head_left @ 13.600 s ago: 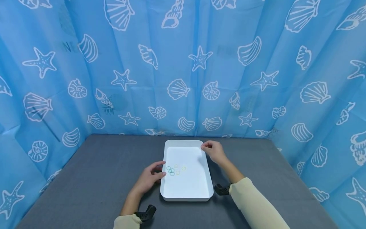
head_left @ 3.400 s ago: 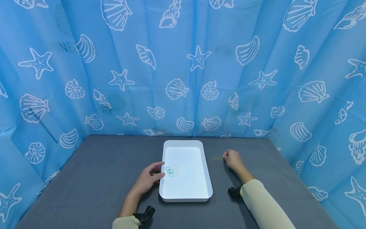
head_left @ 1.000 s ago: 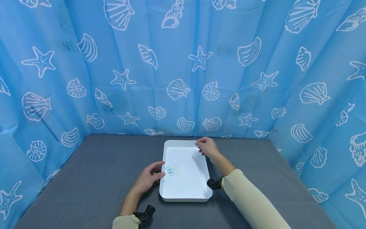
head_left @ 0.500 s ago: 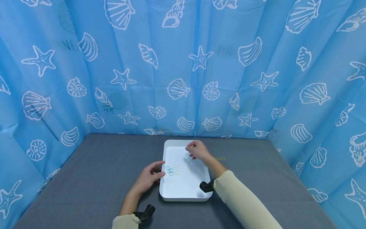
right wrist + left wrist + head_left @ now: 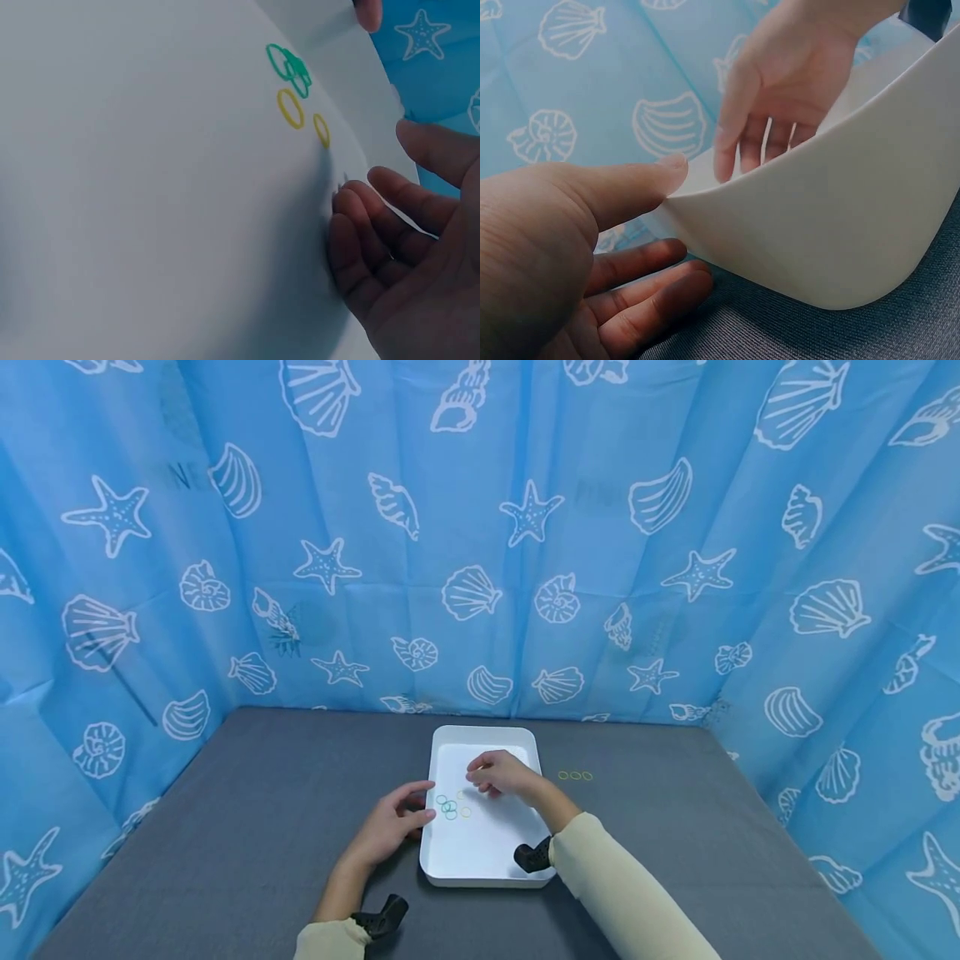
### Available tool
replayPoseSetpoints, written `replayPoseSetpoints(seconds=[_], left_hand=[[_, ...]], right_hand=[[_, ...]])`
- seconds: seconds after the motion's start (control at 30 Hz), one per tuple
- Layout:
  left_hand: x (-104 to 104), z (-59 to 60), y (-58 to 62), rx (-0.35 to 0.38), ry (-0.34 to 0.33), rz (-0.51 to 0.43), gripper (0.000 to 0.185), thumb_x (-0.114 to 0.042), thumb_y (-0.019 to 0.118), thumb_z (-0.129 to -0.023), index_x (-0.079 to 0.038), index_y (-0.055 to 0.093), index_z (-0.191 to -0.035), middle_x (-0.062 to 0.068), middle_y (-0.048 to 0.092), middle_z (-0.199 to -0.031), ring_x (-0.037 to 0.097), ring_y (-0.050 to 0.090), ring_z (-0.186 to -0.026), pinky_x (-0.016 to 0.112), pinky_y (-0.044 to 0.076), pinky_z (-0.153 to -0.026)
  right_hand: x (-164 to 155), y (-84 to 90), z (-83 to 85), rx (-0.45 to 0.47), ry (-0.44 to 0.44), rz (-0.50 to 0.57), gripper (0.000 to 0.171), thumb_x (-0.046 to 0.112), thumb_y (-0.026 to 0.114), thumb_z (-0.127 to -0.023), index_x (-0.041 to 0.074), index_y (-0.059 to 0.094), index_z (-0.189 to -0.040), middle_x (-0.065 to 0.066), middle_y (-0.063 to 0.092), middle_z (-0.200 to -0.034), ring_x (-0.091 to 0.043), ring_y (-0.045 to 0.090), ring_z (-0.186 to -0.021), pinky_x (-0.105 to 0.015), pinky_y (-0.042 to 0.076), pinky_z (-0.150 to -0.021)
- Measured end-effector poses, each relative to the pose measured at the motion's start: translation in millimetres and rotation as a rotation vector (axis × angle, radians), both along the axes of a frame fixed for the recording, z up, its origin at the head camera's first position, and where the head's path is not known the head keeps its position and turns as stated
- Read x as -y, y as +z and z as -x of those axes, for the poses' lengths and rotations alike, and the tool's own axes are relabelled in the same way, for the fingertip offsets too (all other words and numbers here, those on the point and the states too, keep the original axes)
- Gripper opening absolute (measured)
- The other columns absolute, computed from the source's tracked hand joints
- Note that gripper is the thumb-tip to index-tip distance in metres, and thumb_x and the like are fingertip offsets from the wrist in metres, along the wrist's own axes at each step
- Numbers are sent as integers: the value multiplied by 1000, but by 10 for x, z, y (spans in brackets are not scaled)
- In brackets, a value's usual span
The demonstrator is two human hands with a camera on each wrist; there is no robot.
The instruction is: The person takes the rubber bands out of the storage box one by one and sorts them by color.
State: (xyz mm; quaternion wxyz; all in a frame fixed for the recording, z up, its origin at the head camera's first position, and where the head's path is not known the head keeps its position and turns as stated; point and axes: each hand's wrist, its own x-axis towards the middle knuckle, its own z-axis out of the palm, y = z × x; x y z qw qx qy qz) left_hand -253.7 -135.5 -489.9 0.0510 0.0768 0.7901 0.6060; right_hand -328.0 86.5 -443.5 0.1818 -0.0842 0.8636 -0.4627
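Observation:
A shallow white tray (image 5: 487, 857) sits on the grey table. My left hand (image 5: 388, 825) is at its left side, thumb touching the rim and the other fingers loosely extended beside the outer wall. Over the tray floor my right hand (image 5: 504, 773) reaches in, fingers relaxed, thumb apart from the index finger, nothing between them. Just ahead of its fingertips in the right wrist view lie two thin yellow rubber bands (image 5: 280, 106). Beyond these, several green rubber bands (image 5: 293, 63) overlap in a cluster near the tray wall.
On the table right of the tray, three yellow rubber bands (image 5: 575, 779) lie side by side in a row. A blue curtain (image 5: 420, 527) with white shells and starfish hangs behind the table's far edge. Each wrist carries a black camera mount (image 5: 532, 857).
Since the oldest frame, one yellow band has left the tray, and three now lie on the table. My right hand returned from there, moving left and nearer over the tray. The left hand stayed.

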Motion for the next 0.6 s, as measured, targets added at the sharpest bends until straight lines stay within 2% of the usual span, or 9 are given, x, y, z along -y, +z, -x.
replayPoseSetpoints(seconds=[0.13, 0.27, 0.43, 0.6], left_hand=[[1, 5, -10, -14, -18, -15, 48, -19, 68, -92, -7, 54, -137, 17, 58, -120, 22, 61, -83, 36, 55, -71], [7, 2, -6, 1, -4, -7, 47, -20, 68, -92, -10, 55, -136, 16, 58, -121, 22, 60, -83, 35, 55, -71], [3, -16, 16, 12, 12, 1, 46, -22, 69, -92, -13, 56, -135, 15, 58, -121, 22, 60, -82, 34, 55, -71], [-12, -22, 20, 5, 9, -2, 47, -22, 69, -92, -12, 56, -136, 16, 58, -121, 22, 60, -82, 36, 55, -71]], right_hand=[[-6, -45, 11, 3, 77, -42, 27, 20, 65, -94, 6, 64, -116, -4, 61, -89, -18, 55, -74, -29, 47, -66], [0, -48, 21, 8, 137, -82, 30, 23, 67, -92, 8, 64, -118, -4, 60, -96, -18, 54, -80, -30, 46, -70], [5, -33, 22, -4, 189, -137, 26, 24, 68, -92, 12, 67, -115, -2, 60, -107, -19, 55, -86, -32, 47, -72], [6, -34, 18, -16, 208, -149, 16, 20, 68, -92, 13, 69, -106, -1, 61, -99, -18, 53, -85, -32, 44, -72]])
